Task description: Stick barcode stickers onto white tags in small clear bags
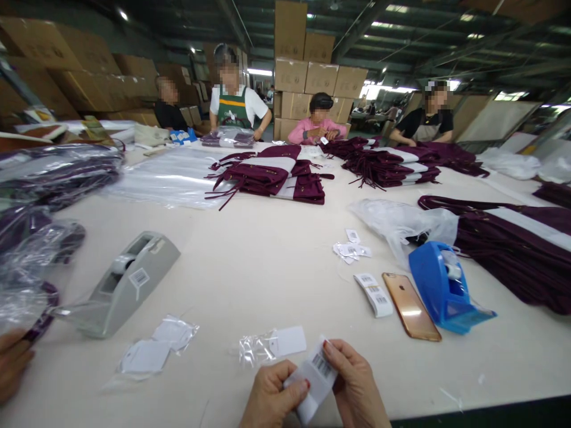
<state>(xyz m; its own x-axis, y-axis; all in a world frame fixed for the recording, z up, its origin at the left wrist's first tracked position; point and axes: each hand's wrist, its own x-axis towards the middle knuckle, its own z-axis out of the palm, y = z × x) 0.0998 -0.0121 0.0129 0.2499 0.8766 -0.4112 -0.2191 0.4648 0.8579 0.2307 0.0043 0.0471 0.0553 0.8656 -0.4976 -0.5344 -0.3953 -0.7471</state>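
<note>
Pinching barcode strip at six o'clock between fingers of left hand and right hand, likely to steady it, with loose tags at their one o'clock, perhaps for reach.

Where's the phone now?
Head view, right of centre: the phone lies on the table between the barcode labels and the blue tape dispenser.

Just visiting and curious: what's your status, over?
Left hand and right hand both pinching barcode label. Printed side partly showing. White tag just beyond, not blocking.
</note>
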